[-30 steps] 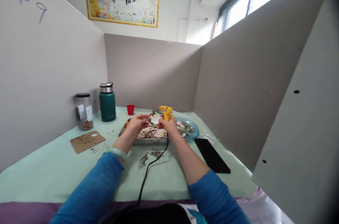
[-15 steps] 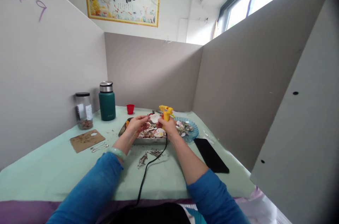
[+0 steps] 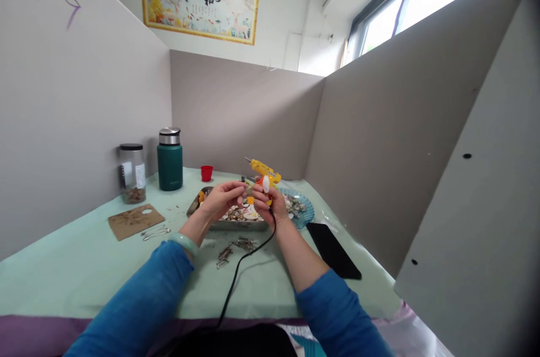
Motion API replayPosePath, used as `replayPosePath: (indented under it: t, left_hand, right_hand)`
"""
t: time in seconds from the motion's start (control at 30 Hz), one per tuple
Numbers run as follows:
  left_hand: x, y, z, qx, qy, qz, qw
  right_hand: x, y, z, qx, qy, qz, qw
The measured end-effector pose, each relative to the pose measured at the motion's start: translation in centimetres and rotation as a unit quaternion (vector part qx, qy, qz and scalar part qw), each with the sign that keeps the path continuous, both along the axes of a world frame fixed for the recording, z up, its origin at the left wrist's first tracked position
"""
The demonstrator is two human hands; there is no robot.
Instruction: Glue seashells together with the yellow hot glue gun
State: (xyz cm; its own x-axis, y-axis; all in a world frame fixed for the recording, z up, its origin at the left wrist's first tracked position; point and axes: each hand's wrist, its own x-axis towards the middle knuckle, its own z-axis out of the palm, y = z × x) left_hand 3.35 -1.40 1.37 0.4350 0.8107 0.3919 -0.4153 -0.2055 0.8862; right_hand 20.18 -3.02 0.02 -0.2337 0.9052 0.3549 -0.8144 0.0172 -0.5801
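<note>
My right hand is wrapped round a yellow hot glue gun, its nozzle tilted up and to the left. A small white oval piece, perhaps a shell, shows at the fingers of that hand. From the gun a black cord runs down over the table's front edge. Just left of the gun, my left hand has thumb and fingers pinched together; what sits between them is too small to make out. Beneath both hands lies a metal tray of shells and small pieces, partly hidden by them.
Right of the tray is a blue plate with small decorations, then a black slab. Metal clips lie in front. Leftward are cardboard, safety pins, a jar, a green bottle and a red cup.
The glue gun has turned in my right hand, its nozzle now up and left. The white oval piece now shows at those fingers. My left hand stays close by, still pinched.
</note>
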Motion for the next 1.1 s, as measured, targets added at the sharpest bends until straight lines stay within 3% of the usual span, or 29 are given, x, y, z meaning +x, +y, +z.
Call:
replayPosePath:
  t: [0.2,0.3,0.4,0.67,0.8,0.97,1.1]
  left_hand:
    - [0.7,-0.4,0.1,-0.023,0.006,0.042,0.999]
    - [1.3,-0.2,-0.3,-0.027,-0.02,0.086,0.996]
    - [1.7,0.3,-0.7,-0.047,-0.05,0.125,0.99]
    - [1.7,0.9,-1.1,-0.125,-0.03,0.17,0.977]
    - [1.3,0.9,-1.0,-0.118,-0.02,0.208,0.971]
    - [1.0,0.9,-0.9,-0.13,-0.03,0.234,0.963]
    - [1.1,0.8,-0.9,-0.1,0.005,0.251,0.963]
  right_hand:
    - [-1.3,1.4,-0.2,-0.008,-0.051,-0.134,0.99]
    - [-1.9,2.3,-0.5,-0.023,-0.1,-0.253,0.962]
    - [-2.3,2.6,-0.8,-0.004,-0.14,-0.318,0.938]
    - [-3.4,2.4,-1.8,0.04,-0.218,-0.338,0.915]
    - [-3.6,2.1,-1.6,0.044,-0.269,-0.343,0.899]
    - [-3.5,1.8,-1.2,0.04,-0.241,-0.322,0.914]
    - [-3.5,1.9,-1.2,0.029,-0.258,-0.341,0.904]
